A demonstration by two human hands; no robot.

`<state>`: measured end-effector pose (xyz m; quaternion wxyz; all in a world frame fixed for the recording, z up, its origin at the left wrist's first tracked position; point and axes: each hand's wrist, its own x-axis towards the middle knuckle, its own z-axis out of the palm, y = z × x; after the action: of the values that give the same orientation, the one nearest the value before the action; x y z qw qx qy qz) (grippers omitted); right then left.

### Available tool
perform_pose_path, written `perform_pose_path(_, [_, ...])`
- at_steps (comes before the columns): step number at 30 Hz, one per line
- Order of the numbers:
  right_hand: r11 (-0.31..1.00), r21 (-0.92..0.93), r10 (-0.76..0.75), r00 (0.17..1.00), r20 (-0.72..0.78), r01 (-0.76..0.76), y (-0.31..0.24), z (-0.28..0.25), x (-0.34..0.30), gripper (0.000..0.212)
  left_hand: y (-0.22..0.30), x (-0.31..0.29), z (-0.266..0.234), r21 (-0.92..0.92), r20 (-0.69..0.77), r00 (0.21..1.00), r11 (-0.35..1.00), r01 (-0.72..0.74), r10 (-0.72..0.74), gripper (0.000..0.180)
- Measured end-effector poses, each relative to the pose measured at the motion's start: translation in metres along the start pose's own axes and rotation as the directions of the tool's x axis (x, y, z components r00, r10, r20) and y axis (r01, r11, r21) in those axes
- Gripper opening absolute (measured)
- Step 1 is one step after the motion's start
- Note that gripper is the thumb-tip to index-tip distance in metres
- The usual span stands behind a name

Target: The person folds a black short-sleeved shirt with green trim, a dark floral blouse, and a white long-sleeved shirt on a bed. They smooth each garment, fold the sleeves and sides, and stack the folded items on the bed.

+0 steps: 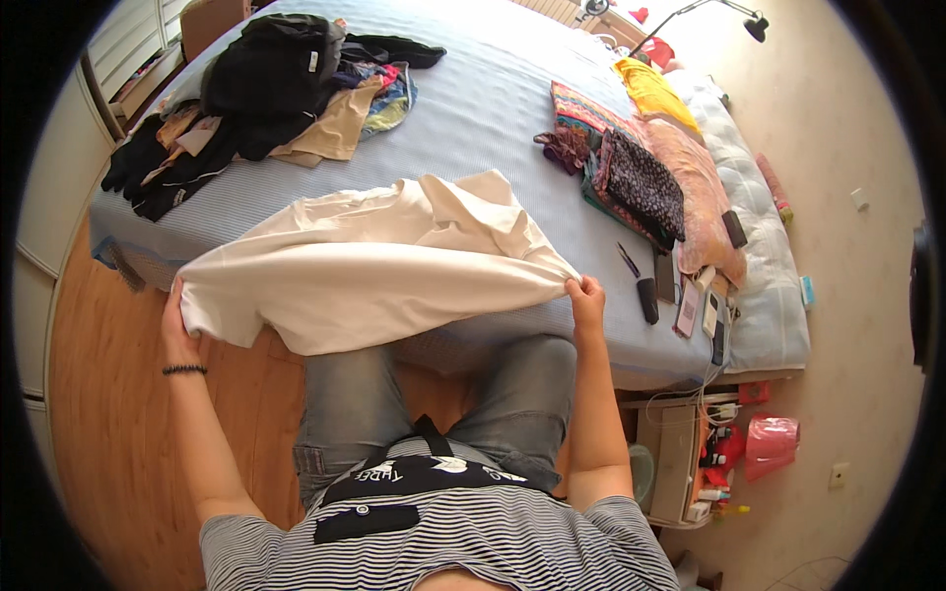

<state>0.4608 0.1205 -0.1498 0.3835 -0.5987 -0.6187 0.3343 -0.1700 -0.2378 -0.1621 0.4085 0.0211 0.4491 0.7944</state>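
Note:
A cream shirt (384, 286) is stretched sideways between my two hands, over the near edge of the bed. Its upper part lies in loose folds on the blue striped bed cover (473, 118), and its near edge hangs above my knees. My left hand (177, 330), with a dark bead bracelet at the wrist, grips the shirt's left end; some of its fingers are behind the cloth. At the other end my right hand (587, 293) pinches a corner of the shirt between thumb and fingers.
A heap of dark and beige clothes (266, 89) covers the bed's far left. Folded patterned clothes (641, 187) lie at the right, beside a pink pillow (680, 177). Phones (689, 308) and a black case (647, 299) rest near the right edge. Below stands an open-fronted cabinet (675, 463).

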Motion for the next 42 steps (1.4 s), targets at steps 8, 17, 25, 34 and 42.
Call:
perform_pose_path(8, [0.761,-0.319,-0.537,0.825,0.179,0.565,-0.109,0.039,-0.023,0.063,-0.028,-0.004,0.002,0.229,0.126,0.978,0.964,0.134,-0.166,0.050])
perform_pose_path(17, [0.722,-0.438,-0.430,0.844,0.321,0.535,-0.148,0.176,0.015,0.054,-0.033,0.022,0.088,0.593,0.109,0.988,0.790,-0.156,0.113,0.035])
perform_pose_path(25, [0.928,0.232,-0.338,0.922,0.189,0.292,-0.178,-0.023,-0.023,0.020,0.024,-0.092,0.168,0.395,0.409,0.903,0.866,-0.305,0.131,0.023])
perform_pose_path(34, [0.987,0.032,0.147,0.965,0.219,-0.158,-0.019,-0.148,-0.186,0.014,-0.063,-0.146,0.053,0.696,0.253,0.914,0.715,0.056,-0.318,0.026])
perform_pose_path(42, [0.864,-0.291,-0.376,0.911,0.171,0.411,-0.056,-0.067,-0.198,0.027,-0.093,-0.143,0.082,0.810,0.333,0.939,0.484,-0.331,0.085,0.033])
